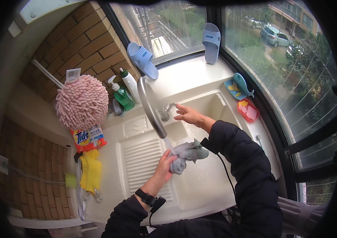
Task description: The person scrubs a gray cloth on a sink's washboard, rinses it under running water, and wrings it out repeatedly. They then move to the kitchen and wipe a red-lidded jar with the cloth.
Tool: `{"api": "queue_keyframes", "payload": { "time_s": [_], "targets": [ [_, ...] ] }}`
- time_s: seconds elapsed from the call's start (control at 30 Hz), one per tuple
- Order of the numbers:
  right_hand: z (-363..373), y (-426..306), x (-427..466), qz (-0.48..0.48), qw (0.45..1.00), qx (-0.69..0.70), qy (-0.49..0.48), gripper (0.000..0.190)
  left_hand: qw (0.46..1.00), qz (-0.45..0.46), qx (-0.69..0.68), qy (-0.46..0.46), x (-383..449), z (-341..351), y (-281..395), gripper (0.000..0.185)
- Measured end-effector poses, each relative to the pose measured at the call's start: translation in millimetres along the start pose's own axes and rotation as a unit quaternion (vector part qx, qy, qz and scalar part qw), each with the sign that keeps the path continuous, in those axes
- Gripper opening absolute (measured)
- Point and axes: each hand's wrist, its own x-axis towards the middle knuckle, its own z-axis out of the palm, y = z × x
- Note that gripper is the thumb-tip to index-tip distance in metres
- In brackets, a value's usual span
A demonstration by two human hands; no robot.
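My left hand (pixel 164 167) grips one end of a wet grey cloth (pixel 190 151), bunched up over the laundry sink (pixel 204 186). Water runs from the curved metal faucet spout (pixel 150 108) onto the cloth beside my thumb. My right hand (pixel 189 115) is at the faucet's lever handle (pixel 170 106), fingers spread and holding nothing; whether a fingertip touches the lever is unclear. Left of the cloth lies the ribbed washboard (pixel 143 160) moulded into the sink. The cloth's far end hangs loose over the basin.
On the left are a pink chenille hand-towel ball (pixel 82 101), a Tide detergent bag (pixel 88 138), yellow cloth (pixel 91 171) and hangers (pixel 81 190). Pump bottles (pixel 123 96) stand behind. Blue slippers (pixel 211 43) lean at the windows. Soap dishes (pixel 247 110) and a toothbrush (pixel 259 140) line the right ledge.
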Motion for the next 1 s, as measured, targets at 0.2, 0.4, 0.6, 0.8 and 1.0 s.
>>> {"api": "queue_keyframes", "payload": {
  "time_s": [0.2, 0.4, 0.6, 0.8, 1.0],
  "targets": [
    [7.8, 4.3, 7.3, -0.006, 0.999, 0.03, -0.013, 0.1, 0.995, 0.032, -0.034, -0.091, 3.5, 18.8, 11.6, 0.061],
    [14.6, 2.7, 17.6, -0.025, 0.998, 0.038, -0.042, 0.101, 0.98, -0.015, -0.069, -0.185, -4.5, 20.3, 30.2, 0.076],
    [16.8, -2.8, 37.9, -0.03, 0.999, 0.005, -0.038, 0.099, 0.997, 0.071, -0.028, -0.007, -47.5, -27.4, 46.1, 0.063],
    [33.8, 19.8, -1.3, -0.003, 1.0, -0.018, 0.0, 0.087, 0.759, 0.2, 0.617, -0.057, -110.7, -102.4, 93.9, 0.054],
    [157.5, 71.2, -75.3, -0.017, 0.941, -0.337, 0.004, 0.077, 0.608, 0.205, 0.733, 0.227, -104.3, -122.8, 47.4, 0.062]
  ]
}}
